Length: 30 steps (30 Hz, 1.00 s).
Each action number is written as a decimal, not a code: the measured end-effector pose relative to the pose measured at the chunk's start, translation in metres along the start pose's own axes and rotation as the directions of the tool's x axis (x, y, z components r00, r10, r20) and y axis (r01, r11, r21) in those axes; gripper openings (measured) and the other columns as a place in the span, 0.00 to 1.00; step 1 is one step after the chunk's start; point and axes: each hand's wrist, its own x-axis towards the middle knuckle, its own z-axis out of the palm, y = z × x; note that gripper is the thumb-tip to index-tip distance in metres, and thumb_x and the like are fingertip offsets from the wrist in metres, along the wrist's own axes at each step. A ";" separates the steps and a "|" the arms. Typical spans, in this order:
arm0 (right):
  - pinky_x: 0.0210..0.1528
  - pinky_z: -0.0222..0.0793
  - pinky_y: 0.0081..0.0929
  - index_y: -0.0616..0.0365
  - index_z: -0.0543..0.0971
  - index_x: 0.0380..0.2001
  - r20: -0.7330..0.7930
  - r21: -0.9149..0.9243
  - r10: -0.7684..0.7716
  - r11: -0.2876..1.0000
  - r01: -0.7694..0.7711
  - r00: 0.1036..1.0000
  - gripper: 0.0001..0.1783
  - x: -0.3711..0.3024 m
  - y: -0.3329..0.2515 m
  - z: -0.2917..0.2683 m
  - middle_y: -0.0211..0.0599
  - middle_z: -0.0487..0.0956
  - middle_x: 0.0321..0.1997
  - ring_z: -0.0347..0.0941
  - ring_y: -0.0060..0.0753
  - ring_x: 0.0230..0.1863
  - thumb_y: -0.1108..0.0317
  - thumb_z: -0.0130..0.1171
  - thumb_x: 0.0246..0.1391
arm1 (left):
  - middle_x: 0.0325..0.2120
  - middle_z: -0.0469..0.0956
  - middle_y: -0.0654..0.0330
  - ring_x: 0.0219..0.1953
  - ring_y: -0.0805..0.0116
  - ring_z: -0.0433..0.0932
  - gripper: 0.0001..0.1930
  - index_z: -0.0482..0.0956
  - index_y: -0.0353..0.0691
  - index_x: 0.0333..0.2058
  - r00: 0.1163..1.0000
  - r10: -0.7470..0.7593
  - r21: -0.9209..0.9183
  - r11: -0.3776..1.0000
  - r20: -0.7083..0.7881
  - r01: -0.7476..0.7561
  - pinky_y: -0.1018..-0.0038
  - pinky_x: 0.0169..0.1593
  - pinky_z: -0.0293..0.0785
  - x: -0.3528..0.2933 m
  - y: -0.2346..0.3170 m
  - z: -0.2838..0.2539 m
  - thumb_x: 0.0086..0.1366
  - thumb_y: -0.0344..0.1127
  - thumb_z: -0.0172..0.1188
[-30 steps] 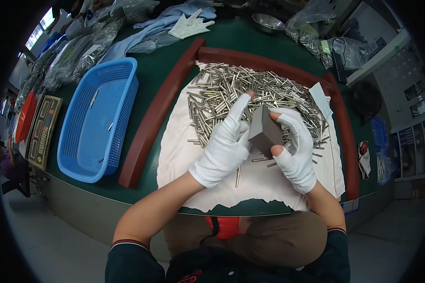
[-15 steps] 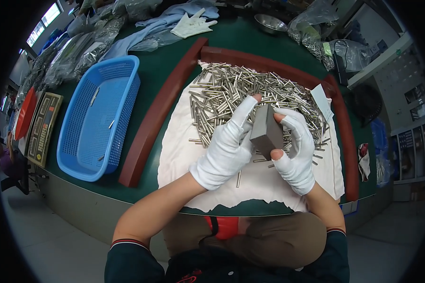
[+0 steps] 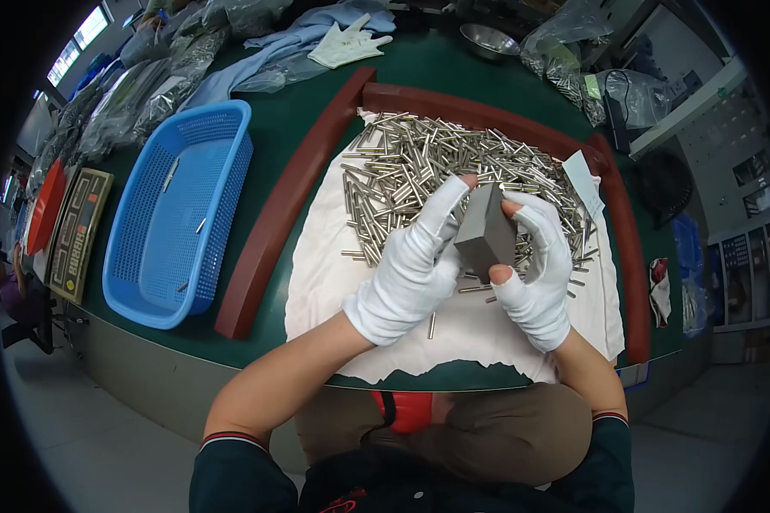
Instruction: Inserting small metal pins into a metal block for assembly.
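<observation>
- A blue basket (image 3: 175, 214) sits far left on the green table (image 3: 316, 120), with a few pins in it.
- The left hand (image 3: 411, 265), in a white glove, presses on the grey block (image 3: 486, 231).
- The block is held up over the white cloth (image 3: 334, 274), just in front of the pile of shiny metal pins (image 3: 419, 162).
- The right hand (image 3: 535, 274), gloved too, wraps around the block's other side.

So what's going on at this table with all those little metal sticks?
A person in white gloves holds a grey rectangular block between both hands, the left hand against its side and the right hand gripping it. Under them a heap of small metal pins lies on a white cloth. A blue basket sits to the left, nearly empty.
</observation>
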 end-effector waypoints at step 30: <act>0.49 0.67 0.31 0.61 0.72 0.43 -0.017 -0.061 0.044 0.997 -0.045 0.999 0.29 0.006 -0.008 -0.006 0.44 0.71 0.45 0.70 0.40 0.46 0.61 0.66 0.36 | 0.28 0.77 0.55 0.27 0.73 0.78 0.34 0.48 0.45 0.65 0.966 -0.222 -0.138 0.961 0.135 0.241 0.79 0.31 0.76 0.003 0.015 -0.003 0.63 0.20 0.47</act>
